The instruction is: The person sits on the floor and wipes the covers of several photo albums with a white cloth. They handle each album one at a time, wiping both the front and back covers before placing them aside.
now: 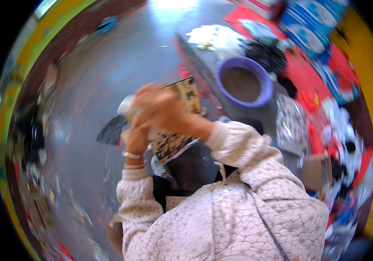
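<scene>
Both of my hands are up in front of me, clasped close on one printed card packet (182, 117), a flat pale sheet with dark patterning. My right hand (162, 108) lies over its upper part, fingers curled round it, the forearm in its pale flowered sleeve (238, 148) coming in from about four o'clock. My left hand (136, 137) grips the packet's near left edge from below, wrist upright, with two bangles (133, 160) on it. The picture is smeared there, so I cannot tell exactly where each finger sits.

The packet's long axis runs from about seven o'clock up to one o'clock. Its far top corner shows past my right knuckles and points toward one o'clock; its lower end sits at my left wrist, over a dark bag (195, 163) in my lap.

At two o'clock from my hands, well apart, a purple basin (262, 87) stands on the grey floor (103, 74). Red and blue packaging (321, 56) is heaped beyond it, toward three o'clock.
</scene>
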Tool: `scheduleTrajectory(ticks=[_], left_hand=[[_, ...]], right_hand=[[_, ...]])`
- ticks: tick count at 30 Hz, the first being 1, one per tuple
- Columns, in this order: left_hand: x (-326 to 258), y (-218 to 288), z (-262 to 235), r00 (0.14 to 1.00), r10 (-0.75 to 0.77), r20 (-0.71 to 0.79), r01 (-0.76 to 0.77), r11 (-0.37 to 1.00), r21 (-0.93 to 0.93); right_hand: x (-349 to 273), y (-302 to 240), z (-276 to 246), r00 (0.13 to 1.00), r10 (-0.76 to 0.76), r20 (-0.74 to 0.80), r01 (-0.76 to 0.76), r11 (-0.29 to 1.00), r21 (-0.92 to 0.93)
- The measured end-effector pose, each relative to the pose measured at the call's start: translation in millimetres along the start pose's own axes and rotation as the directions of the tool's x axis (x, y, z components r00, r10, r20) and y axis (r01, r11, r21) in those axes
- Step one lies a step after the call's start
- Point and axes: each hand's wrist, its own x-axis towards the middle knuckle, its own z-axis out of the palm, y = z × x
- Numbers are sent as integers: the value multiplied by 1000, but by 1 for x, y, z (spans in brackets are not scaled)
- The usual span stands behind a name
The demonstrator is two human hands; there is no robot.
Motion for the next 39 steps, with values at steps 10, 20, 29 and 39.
scheduleTrajectory(ticks=[10,20,29,39], left_hand=[[-16,22,-23,954,-186,-235,108,945,-308],[5,29,-52,928,-271,-257,-129,413,-902],[4,17,-55,897,-296,-328,-302,131,-944],[2,21,-51,972,-128,-195,-200,-28,-979]], right_hand=[[-34,98,-44,710,648,-275,-695,582,-422],[-44,130,-94,130,928,350,-423,-267,866],[-74,78,-72,68,764,642,-774,-365,517],[-63,39,-23,174,649,741,-930,-140,341]])
